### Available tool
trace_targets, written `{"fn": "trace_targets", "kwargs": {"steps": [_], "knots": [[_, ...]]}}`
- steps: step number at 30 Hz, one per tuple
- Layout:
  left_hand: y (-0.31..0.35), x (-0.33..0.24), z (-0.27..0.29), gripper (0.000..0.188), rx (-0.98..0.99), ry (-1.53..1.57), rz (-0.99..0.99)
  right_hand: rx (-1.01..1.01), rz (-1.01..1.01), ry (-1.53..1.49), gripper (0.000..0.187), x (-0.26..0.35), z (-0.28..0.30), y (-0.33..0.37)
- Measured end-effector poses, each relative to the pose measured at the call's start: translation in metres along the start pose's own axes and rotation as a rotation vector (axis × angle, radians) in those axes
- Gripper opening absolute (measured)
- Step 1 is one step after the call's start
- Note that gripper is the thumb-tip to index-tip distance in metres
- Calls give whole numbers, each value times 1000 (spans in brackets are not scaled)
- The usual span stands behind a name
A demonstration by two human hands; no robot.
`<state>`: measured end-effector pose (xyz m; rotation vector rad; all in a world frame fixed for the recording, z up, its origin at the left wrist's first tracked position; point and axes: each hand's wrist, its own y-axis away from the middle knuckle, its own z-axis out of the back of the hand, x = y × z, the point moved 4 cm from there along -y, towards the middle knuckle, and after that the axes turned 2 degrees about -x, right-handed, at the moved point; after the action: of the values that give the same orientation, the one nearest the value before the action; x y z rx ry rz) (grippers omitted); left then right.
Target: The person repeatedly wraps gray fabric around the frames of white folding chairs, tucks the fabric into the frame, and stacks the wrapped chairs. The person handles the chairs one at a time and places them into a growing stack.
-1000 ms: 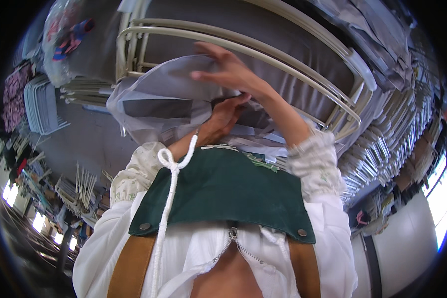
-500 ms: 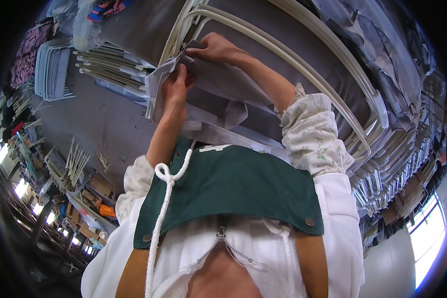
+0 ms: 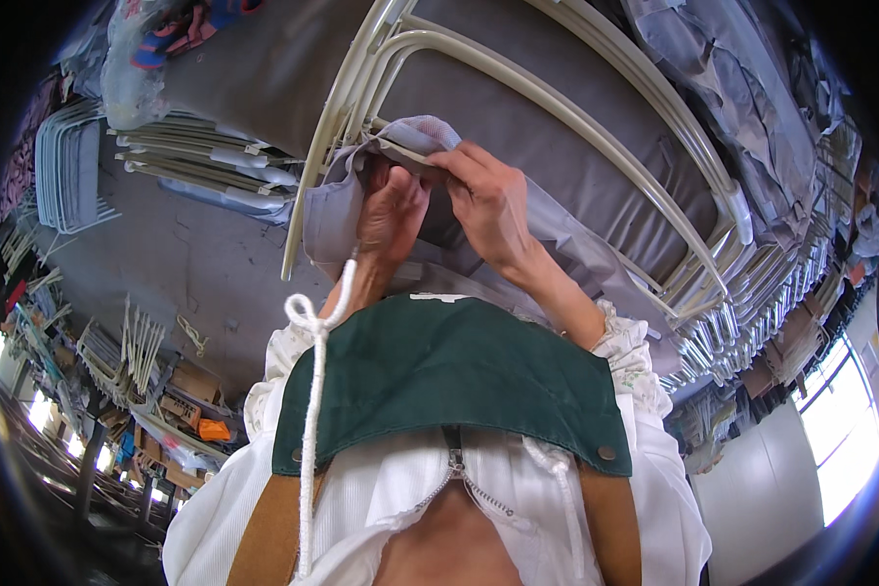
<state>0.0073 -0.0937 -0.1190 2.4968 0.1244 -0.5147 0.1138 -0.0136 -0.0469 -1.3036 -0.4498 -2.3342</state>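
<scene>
Grey fabric (image 3: 330, 217) is bunched between my two hands, its mesh-like edge (image 3: 425, 129) folded up above them. My left hand (image 3: 391, 213) is closed on the fabric from below, thumb up, some fingers hidden in the folds. Close beside it, my right hand (image 3: 490, 200) pinches the upper edge of the fabric with thumb and fingertips. A thin pale strip shows along that edge, and I cannot tell what it is. Just beyond my hands lie bent cream metal tube frames (image 3: 498, 68); the fabric lies against the nearest tubes on the left.
Folded frames (image 3: 205, 151) are stacked at the left, with a white wire-like rack (image 3: 68, 176) farther out. Many tube frames (image 3: 732, 322) lie in a row at the right, below draped grey cloth (image 3: 703, 88). A clear plastic bag (image 3: 137, 68) lies at the far left.
My right hand has come down toward me, bringing the fabric's far edge over. My left hand has moved slightly right, and the two hands are now level. The view has shifted a little.
</scene>
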Motion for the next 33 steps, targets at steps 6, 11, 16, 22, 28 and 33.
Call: {"fn": "trace_targets", "kwargs": {"steps": [6,11,16,22,28,33], "knots": [[-39,6,50,15,-267,12,189,258,-370,65,27,-35,-5,-46],[-47,-5,25,14,-483,-88,145,-128,42,257,54,-25,15,31],[-69,-16,50,15,-640,-185,-12,-131,-284,821,50,-102,152,172],[-87,-18,37,26,-730,-379,-17,-143,-858,169,19,-163,236,276],[-68,-45,43,28,-484,-708,54,-62,-617,343,20,-193,260,276],[28,31,-122,30,-59,-1670,-447,-66,-659,137,25,-223,271,282]]}}
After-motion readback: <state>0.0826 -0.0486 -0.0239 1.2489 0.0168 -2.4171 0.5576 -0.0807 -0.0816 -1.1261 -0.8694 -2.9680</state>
